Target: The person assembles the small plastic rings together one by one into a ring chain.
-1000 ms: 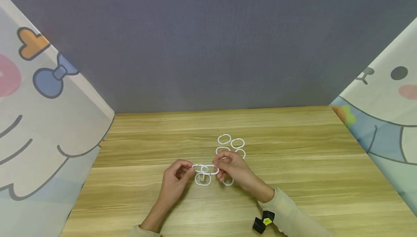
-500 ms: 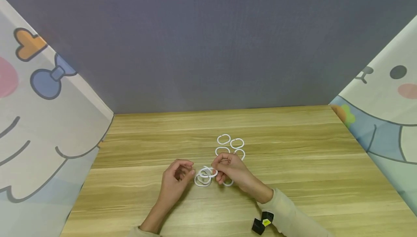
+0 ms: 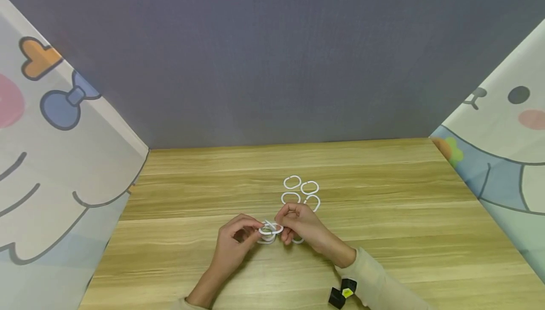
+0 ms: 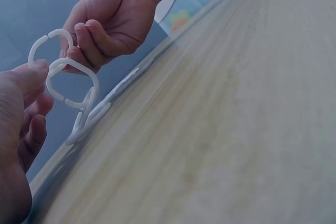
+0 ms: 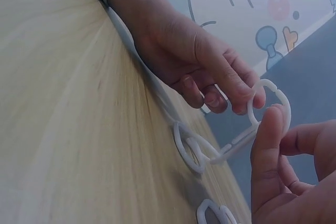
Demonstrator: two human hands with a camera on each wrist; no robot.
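My left hand (image 3: pixel 234 243) and right hand (image 3: pixel 305 227) meet over the table at a white plastic C-shaped link (image 4: pixel 33 50), with a small gap in its loop. Thumb and finger of the left hand pinch one side of it; the right hand's fingertips pinch it from the opposite side. Another white link (image 4: pixel 96 80) hangs through it, its gap at the lower edge. Below, further white links (image 5: pixel 239 144) are joined on, the lowest reaching the tabletop. In the head view the links overlap between the hands, and the right hand partly covers one loose link (image 3: pixel 298 242).
Several loose white links (image 3: pixel 285 182) lie on the wooden table (image 3: pixel 191 177) beyond the right hand. A black device with a yellow mark (image 3: pixel 336 297) sits by the right sleeve. A grey panel (image 3: pixel 272 64) stands behind, with cartoon-printed panels (image 3: pixel 85 168) at both sides.
My left hand has let go of a link, stayed apart with its fingers spread, then moved right to pinch the link in the right hand. That link has moved slightly down and left.
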